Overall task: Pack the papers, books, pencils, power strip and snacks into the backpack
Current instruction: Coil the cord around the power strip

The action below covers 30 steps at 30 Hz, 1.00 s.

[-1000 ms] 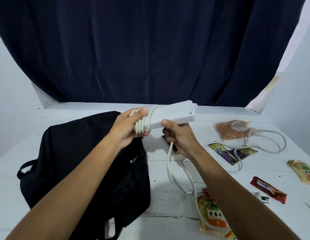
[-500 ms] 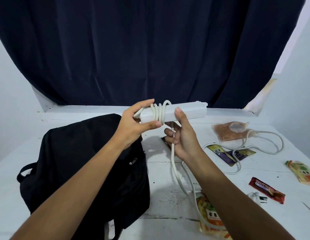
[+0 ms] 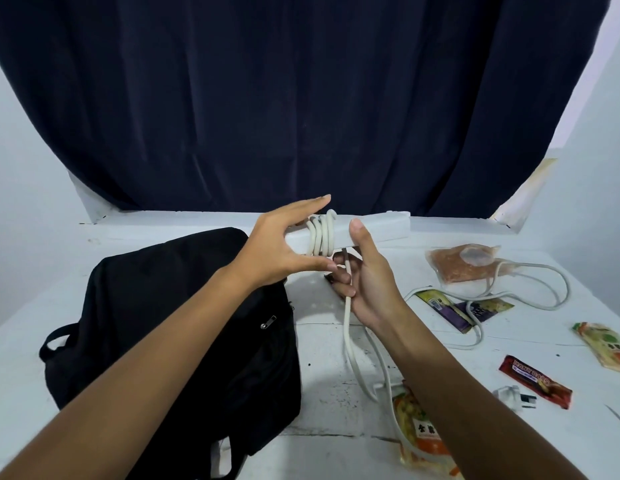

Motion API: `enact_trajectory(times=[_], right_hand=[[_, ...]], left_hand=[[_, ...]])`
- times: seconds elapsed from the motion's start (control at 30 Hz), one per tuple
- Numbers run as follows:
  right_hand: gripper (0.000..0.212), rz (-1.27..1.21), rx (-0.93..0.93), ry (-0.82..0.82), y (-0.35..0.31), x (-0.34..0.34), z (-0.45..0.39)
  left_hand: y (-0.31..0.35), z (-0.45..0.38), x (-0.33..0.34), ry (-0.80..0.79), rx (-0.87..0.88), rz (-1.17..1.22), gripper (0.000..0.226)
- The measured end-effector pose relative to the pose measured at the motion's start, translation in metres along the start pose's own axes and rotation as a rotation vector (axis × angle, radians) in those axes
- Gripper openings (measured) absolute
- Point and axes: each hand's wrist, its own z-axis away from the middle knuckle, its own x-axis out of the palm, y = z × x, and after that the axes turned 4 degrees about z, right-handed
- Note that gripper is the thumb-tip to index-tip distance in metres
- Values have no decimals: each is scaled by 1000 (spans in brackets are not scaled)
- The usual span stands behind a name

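From the head view, the power strip (image 3: 370, 227) had levelled out over the last second, no longer tilted as it had been, and a further turn of cord (image 3: 323, 234) sat round its near end. The left hand (image 3: 284, 247) held that end loosely, fingers straight across the top and thumb underneath beside the coils. The right hand (image 3: 365, 282) propped the strip's body with its thumb while its curled fingers pinched the slack cord running down to the tabletop (image 3: 329, 344). Much cord was still loose, looping out to the right of the right hand across the snacks, so I judged the winding well short of done and the strip not ready for the black backpack (image 3: 170, 323), which lay under the left forearm.

As for writing, the red snack bar (image 3: 535, 381) far right of the right hand bore yellow lettering too blurred to read. The noodle packet (image 3: 424, 431) beneath the right forearm showed Chinese characters, the first looking like 金. The purple sachet (image 3: 464, 311) had a small label, illegible.
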Motion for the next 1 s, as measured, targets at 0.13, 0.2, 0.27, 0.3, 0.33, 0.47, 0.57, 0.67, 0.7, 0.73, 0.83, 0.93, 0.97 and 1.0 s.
enact_trajectory(times=[0.13,0.2,0.27,0.3,0.33,0.47,0.57,0.67,0.7,0.73,0.83,0.93,0.97,1.0], right_hand=[[57,285,11,-5,-7,4,6],[61,384,2,6,-7,12,11],[62,457,-13,55,-8,17,14],[62,484,-29,85,-9,18,15],[62,509,-61,113,-9,19,14],[64,664,-229,214,-12,20,11],[66,766,-243,194,-20,22,12],[46,709,-90,44,-28,22,15],[32,639,-14,-27,-30,21,16],[17,579,65,-101,-33,18,18],[11,572,226,-285,-38,6,25],[15,927,48,-261,-42,1,25],[13,1062,-93,-213,-45,2,22],[11,1165,-239,-161,-49,4,16]], left_hand=[[2,-2,-6,-29,-50,26,81],[2,-4,-4,-19,-25,2,70],[3,-6,-2,-2,-21,-22,61],[3,-6,-1,1,-34,-17,59],[2,-7,-1,2,-46,-5,58],[1,-8,3,37,-26,31,58],[0,-7,4,87,14,57,48],[-6,-9,0,170,13,30,47],[-10,-10,-3,200,2,8,46],[-15,-12,-7,222,-10,-23,45],[-33,-14,-24,254,-50,-165,41],[-47,-8,-35,168,-105,-256,36],[-49,-6,-35,94,-111,-275,37],[-50,-4,-34,7,-112,-287,37]])
